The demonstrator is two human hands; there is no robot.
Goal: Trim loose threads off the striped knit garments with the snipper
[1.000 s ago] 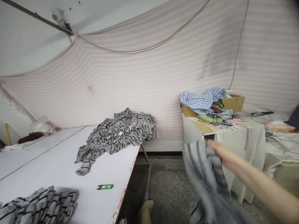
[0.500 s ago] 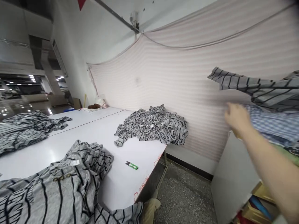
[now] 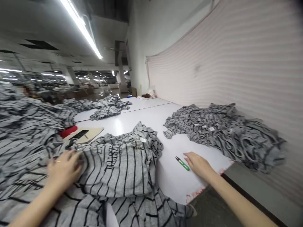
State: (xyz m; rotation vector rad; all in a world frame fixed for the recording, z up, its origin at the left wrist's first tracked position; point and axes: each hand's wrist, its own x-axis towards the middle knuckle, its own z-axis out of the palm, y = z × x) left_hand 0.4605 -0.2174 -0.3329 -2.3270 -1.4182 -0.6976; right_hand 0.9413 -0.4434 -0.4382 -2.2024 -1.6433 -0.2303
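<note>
Grey T-shirts with black stripes and dark lettering lie in front of me, one striped T-shirt (image 3: 123,167) spread across the near table. My left hand (image 3: 63,167), with a ring on one finger, rests on the striped cloth at its left end, fingers apart and slightly bent. My right hand (image 3: 199,164) hovers by the table's right edge, holding nothing, its fingers stretched loosely toward the left. Just left of its fingertips lie green-handled thread snips (image 3: 182,163) on the white tabletop. Beyond that hand a rumpled heap of striped garments (image 3: 220,129) hangs partly over the edge.
A large pile of striped garments (image 3: 26,126) rises at the left. Beside it a dark phone (image 3: 79,134) lies on a tan pad (image 3: 94,132), near something red (image 3: 68,131). More striped garments (image 3: 109,105) lie farther back. A pale striped sheet (image 3: 213,72) covers the right wall.
My view has swung left. My right hand has come from the stacked cloth at the right back over the table beside the snips. My left hand has come into view on the striped garments.
</note>
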